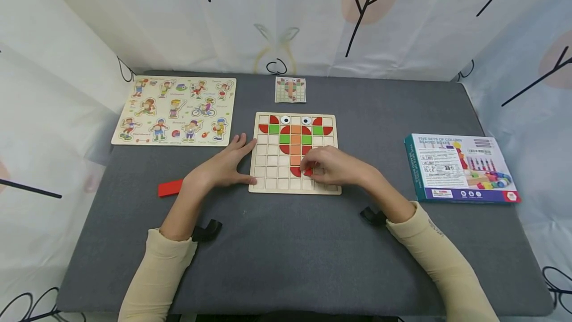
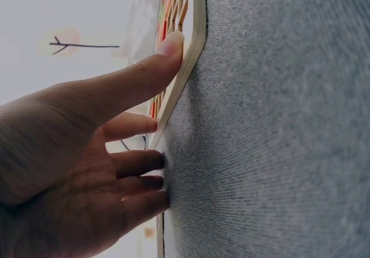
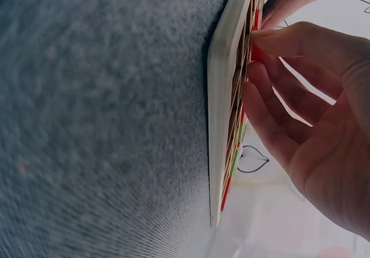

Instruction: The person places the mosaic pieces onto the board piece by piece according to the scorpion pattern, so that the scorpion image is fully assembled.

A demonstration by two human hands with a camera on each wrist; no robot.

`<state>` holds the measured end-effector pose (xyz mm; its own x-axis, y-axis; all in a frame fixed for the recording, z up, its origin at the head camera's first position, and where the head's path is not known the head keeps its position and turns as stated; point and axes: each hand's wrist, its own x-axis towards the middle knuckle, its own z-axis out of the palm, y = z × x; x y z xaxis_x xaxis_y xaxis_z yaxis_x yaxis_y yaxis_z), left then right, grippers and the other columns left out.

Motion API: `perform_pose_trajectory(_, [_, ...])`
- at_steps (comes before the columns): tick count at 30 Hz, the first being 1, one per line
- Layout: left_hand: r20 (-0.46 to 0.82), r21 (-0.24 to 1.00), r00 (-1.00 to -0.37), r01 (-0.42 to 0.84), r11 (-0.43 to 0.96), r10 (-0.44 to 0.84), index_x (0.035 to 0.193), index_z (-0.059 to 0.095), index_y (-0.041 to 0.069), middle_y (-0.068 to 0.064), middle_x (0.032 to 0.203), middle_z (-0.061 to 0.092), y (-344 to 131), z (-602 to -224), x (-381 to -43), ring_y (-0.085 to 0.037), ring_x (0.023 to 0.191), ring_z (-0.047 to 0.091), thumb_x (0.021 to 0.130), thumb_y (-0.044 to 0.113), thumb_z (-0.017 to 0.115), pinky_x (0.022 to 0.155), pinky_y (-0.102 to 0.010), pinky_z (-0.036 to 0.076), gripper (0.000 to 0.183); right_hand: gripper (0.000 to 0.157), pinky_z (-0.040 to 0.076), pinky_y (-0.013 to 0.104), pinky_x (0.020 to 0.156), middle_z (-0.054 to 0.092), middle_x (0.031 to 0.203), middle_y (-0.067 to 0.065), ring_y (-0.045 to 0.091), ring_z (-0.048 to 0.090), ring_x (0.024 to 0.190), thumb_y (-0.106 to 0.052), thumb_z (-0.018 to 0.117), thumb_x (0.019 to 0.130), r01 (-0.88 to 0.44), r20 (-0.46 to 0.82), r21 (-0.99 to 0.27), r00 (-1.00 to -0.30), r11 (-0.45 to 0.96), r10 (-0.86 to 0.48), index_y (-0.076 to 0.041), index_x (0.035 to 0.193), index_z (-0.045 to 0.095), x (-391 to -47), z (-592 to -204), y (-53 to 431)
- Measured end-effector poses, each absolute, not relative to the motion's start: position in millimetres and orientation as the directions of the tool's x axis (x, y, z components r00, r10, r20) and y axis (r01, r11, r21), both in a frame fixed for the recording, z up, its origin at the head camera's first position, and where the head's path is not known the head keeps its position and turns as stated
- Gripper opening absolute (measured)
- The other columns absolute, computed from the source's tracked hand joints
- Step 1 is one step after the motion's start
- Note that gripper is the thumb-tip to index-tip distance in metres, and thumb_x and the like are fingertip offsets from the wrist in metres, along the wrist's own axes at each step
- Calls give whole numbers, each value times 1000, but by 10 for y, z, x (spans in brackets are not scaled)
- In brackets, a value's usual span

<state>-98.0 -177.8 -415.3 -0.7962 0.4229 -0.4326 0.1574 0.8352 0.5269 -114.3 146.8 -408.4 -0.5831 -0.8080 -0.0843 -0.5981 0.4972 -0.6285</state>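
Note:
A square wooden grid board [image 1: 267, 183] lies in the middle of the table, with red, green and orange tiles and two eye tiles set in its upper and middle cells. My left hand [image 1: 221, 165] is at its left side, fingers spread, the thumb [image 2: 171, 45] touching the board's edge. Over the lower middle cells, my right hand [image 1: 337, 165] pinches a small red tile [image 3: 256, 52] between thumb and fingers. The fingers partly hide that tile and the cells around it. Behind the board lies a small pattern card [image 1: 290, 90] with a similar coloured figure.
A wooden picture puzzle board [image 1: 174, 108] with children's figures lies at the back left. The boxed toy set [image 1: 462, 168] is on the right. A red rectangular object [image 1: 169, 188] sits beside my left wrist. White printed curtains [image 1: 223, 24] surround the grey table [image 1: 286, 252].

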Motion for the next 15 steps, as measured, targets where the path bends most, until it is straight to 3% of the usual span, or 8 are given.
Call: perform_pose_trajectory(15, [-424, 538, -798, 158, 828, 428, 175, 17, 10, -23, 183, 1, -1782, -4166, -984, -44, 172, -5, 92, 35, 88, 136, -63, 18, 112, 18, 64, 42, 93, 80, 108, 10, 22, 77, 101, 5, 75, 95, -591, -68, -647, -584, 481, -809, -3, 112, 78, -1110, -4115, 1457])
